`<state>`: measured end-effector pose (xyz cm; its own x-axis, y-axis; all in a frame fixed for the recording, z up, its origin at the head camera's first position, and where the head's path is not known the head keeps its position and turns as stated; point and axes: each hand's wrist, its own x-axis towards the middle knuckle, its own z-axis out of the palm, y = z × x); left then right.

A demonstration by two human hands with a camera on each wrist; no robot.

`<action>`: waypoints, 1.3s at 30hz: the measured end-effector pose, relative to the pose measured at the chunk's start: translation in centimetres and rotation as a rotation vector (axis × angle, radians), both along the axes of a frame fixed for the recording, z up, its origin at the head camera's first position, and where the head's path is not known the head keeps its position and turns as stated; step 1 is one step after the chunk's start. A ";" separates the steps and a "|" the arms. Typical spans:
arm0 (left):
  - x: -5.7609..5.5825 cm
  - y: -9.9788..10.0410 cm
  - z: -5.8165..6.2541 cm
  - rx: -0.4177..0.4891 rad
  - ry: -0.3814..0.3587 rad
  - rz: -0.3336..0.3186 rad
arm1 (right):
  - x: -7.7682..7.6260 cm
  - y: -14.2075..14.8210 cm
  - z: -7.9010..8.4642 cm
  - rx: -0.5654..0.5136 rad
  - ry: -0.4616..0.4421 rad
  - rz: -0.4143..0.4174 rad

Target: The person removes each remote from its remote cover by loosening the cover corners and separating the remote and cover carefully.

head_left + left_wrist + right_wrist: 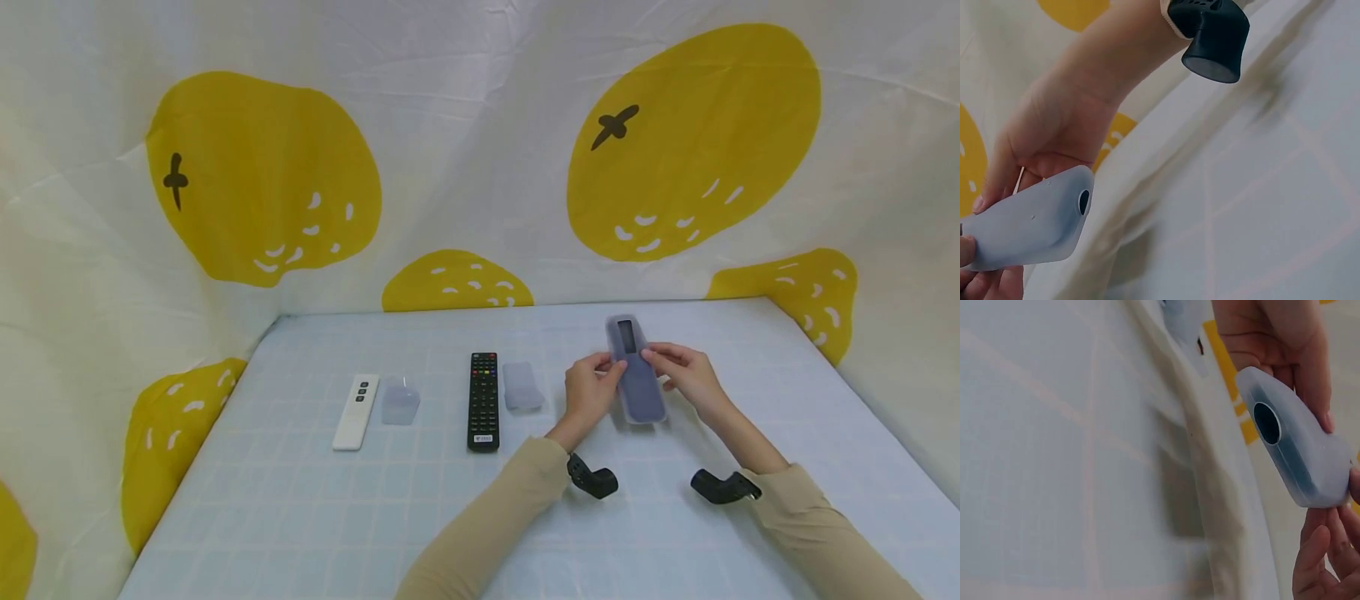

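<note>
A translucent grey-blue remote control cover (pixel 643 392) is held up over the right part of the table, with a dark rectangular window (pixel 626 337) near its far end. My left hand (pixel 588 390) pinches its left edge between thumb and fingers. At the opposite edge, the thumb and fingers of my right hand (pixel 690 379) grip it too. The left wrist view shows the cover (pixel 1035 219) from its near end, where there is an oval hole. In the right wrist view the same hole shows dark in the cover (pixel 1316 456). What lies inside is mostly hidden.
Left of my hands lies a black remote control (pixel 483 417) beside a small translucent cover (pixel 522 387). Farther left, a white remote control (pixel 356 412) lies next to another translucent cover (pixel 401 404). A white cloth (pixel 465 125) with yellow shapes hangs behind the table (pixel 300 517).
</note>
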<state>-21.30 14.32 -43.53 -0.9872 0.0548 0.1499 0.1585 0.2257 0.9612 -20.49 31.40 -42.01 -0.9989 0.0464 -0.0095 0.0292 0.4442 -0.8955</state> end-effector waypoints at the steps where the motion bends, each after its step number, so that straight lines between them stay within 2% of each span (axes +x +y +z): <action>1: 0.0 0.0 -0.1 0.011 -0.013 -0.007 | -0.1 0.0 -0.1 0.006 -0.012 0.001; 4: 0.1 0.0 -0.3 0.037 -0.057 -0.030 | -0.3 0.0 -0.3 0.028 -0.048 0.010; 8: 0.1 -0.1 -0.6 0.025 -0.110 -0.033 | -0.7 0.0 -0.7 0.045 -0.096 0.030; 17: 0.0 0.1 -1.5 0.001 -0.192 0.008 | -1.2 0.1 -1.6 0.087 -0.142 0.073; 22: 0.0 0.0 -1.8 -0.027 -0.184 0.014 | -1.5 -0.2 -2.2 0.087 -0.155 0.092; 28: 0.1 -0.3 -2.1 -0.069 -0.185 0.011 | -1.4 -0.6 -2.7 0.130 -0.171 0.069; 32: 0.0 -0.4 -2.1 -0.086 -0.192 0.000 | -1.3 -0.7 -2.5 0.162 -0.166 0.068; 39: -0.2 -0.8 -1.5 -0.180 -0.196 -0.013 | -1.1 -0.7 -1.9 0.217 -0.182 0.082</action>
